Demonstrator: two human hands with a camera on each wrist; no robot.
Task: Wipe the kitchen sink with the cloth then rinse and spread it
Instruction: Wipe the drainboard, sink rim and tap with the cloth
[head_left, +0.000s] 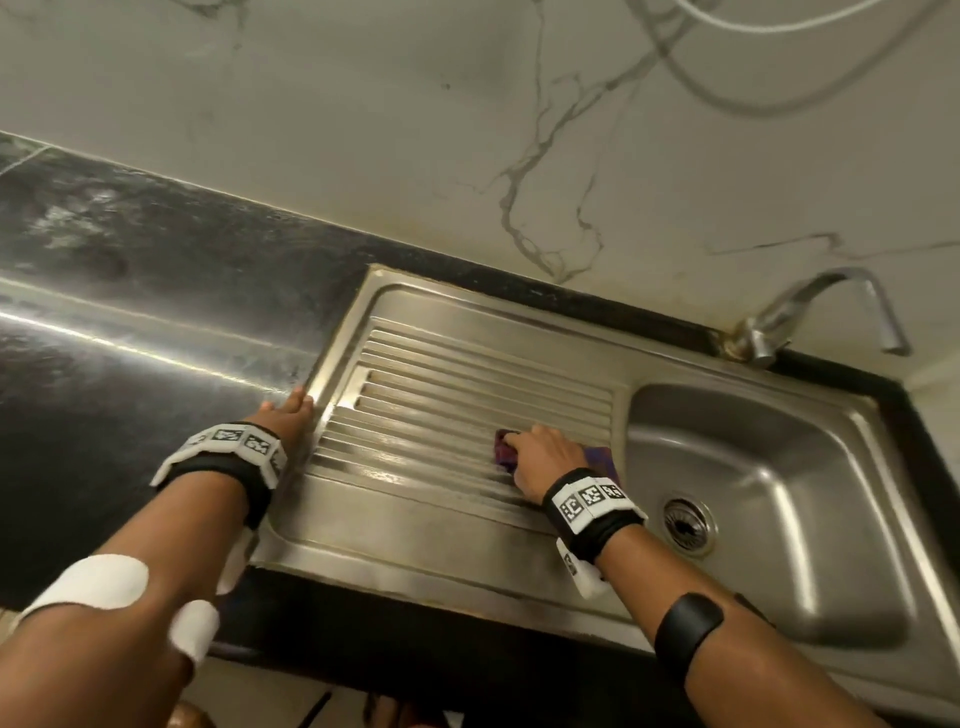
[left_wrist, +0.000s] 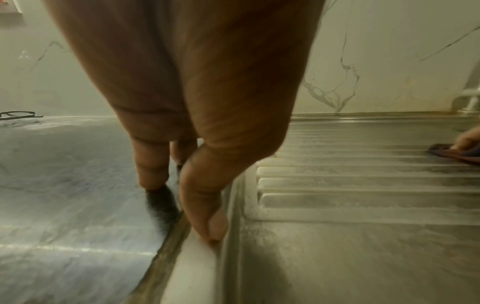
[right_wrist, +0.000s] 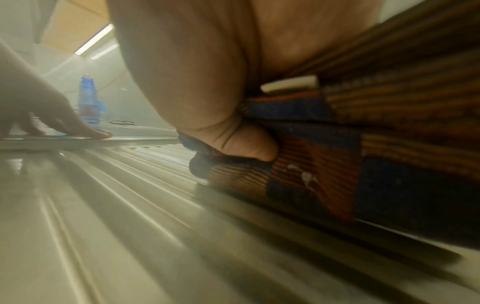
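The right hand (head_left: 540, 460) was clamped on the cloth (head_left: 506, 449), fingers curled over a bunched wad of it and pressing it onto the ribbed drainboard (head_left: 467, 384) of the steel sink (head_left: 852, 644), near the ribs' basin end. From the right wrist view the cloth (right_wrist: 337, 164) was a checked weave in blue and orange-brown, with a few pale flecks on it. It looked soft, light and limp, probably damp, so it would bunch and drag over the ribs rather than glide; a grip across the gathered middle, as it was held, seemed the sound one. The left hand (head_left: 285, 415) lay with fingers straight and apart, holding nothing, fingertips on the dark countertop (head_left: 130, 312) and thumb (left_wrist: 205, 205) on the sink's raised edge.

I counted one cloth, one sink with one basin, one drain (head_left: 687, 522), one tap (head_left: 831, 312), and one blue bottle (right_wrist: 89, 100) well off on the counter.
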